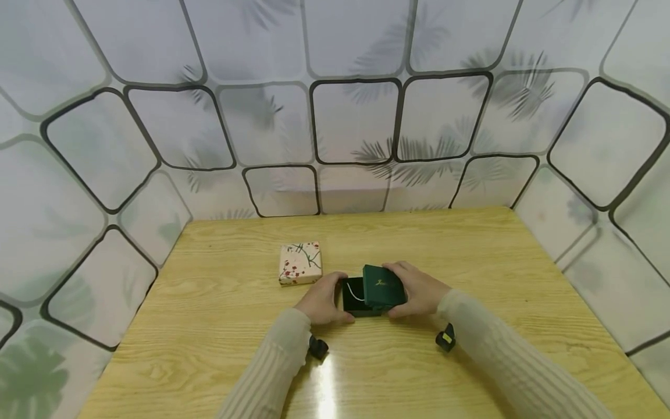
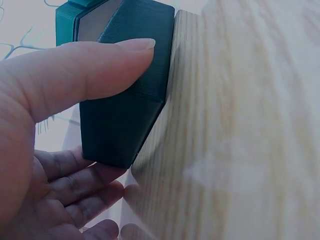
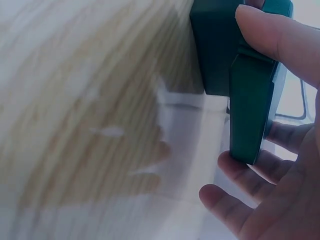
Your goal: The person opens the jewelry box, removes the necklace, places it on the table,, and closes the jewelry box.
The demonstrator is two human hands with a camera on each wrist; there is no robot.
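Observation:
A dark green jewellery box (image 1: 364, 314) rests on the wooden table, its dark inside partly showing. Inside it a thin white curved strip (image 1: 354, 294) can be seen. My left hand (image 1: 323, 301) grips the left end of the box, with the thumb (image 2: 120, 65) along the front wall and fingers at the far side. The green lid (image 1: 384, 283), marked with gold lettering, sits tilted over the right part of the box. It is held by my right hand (image 1: 416, 289), thumb at the near edge and fingers behind; the right wrist view shows the lid (image 3: 250, 110) offset from the base.
A small cream box (image 1: 300, 263) with red blossoms and dark branches lies on the table behind my left hand. Patterned cloth (image 1: 356, 122) surrounds the table (image 1: 220, 279) at the back and sides. Glare falls on the tabletop between my forearms.

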